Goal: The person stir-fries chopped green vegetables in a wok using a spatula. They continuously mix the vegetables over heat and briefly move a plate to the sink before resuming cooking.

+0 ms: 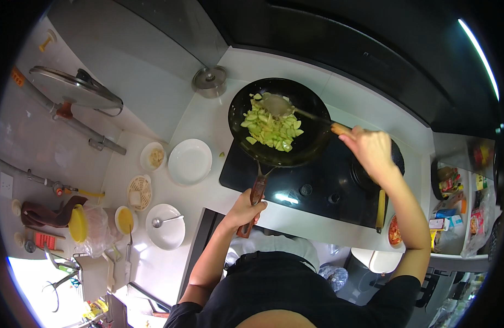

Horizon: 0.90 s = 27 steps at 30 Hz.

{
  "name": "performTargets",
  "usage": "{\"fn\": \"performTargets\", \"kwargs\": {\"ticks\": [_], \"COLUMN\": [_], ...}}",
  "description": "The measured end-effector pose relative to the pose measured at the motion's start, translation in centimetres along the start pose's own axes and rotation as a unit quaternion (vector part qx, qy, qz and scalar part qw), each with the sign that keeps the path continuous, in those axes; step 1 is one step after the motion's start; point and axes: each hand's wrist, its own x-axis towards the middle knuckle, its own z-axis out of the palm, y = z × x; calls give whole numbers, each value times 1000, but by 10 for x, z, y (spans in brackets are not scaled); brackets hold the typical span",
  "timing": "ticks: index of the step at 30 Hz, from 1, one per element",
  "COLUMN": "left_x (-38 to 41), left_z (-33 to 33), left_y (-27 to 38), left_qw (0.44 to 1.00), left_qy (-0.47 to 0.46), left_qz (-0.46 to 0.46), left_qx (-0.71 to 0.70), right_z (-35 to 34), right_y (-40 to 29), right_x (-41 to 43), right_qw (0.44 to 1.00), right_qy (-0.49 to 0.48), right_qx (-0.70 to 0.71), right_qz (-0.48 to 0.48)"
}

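Note:
My left hand (247, 210) grips the brown wooden handle (258, 189) of a black wok (315, 141) on the hob. Pale green sliced vegetable pieces (272, 129) are heaped in the left and middle of the wok. In my right hand (368, 149) is the wooden handle of a metal wok spatula (278, 105). Its blade lies against the far side of the heap, inside the wok. The spatula's shaft crosses over the wok's right rim.
A second black pan (364, 172) occupies the hob's right side. Left are a white plate (190, 162), a bowl with a spoon (170, 235), a bowl of yellow liquid (124, 219) and a lidded pot (211, 84). A bowl of red food (394, 231) stands near my right forearm.

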Motion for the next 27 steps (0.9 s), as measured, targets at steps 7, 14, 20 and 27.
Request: {"fn": "performTargets", "kwargs": {"ticks": [7, 14, 20, 27], "left_x": [0, -1, 0, 0], "left_z": [1, 1, 0, 0], "left_y": [-1, 2, 0, -2], "left_qw": [1000, 1000, 1000, 1000], "left_qy": [2, 4, 1, 1], "left_qz": [2, -1, 1, -3], "left_qx": [-5, 3, 14, 4], "right_z": [-27, 33, 44, 26], "right_y": [49, 48, -15, -28], "right_x": [28, 62, 82, 46], "right_qw": [973, 956, 978, 981], "right_qy": [-158, -213, -132, -33], "right_qx": [44, 97, 131, 112], "right_qz": [163, 179, 92, -154]}}
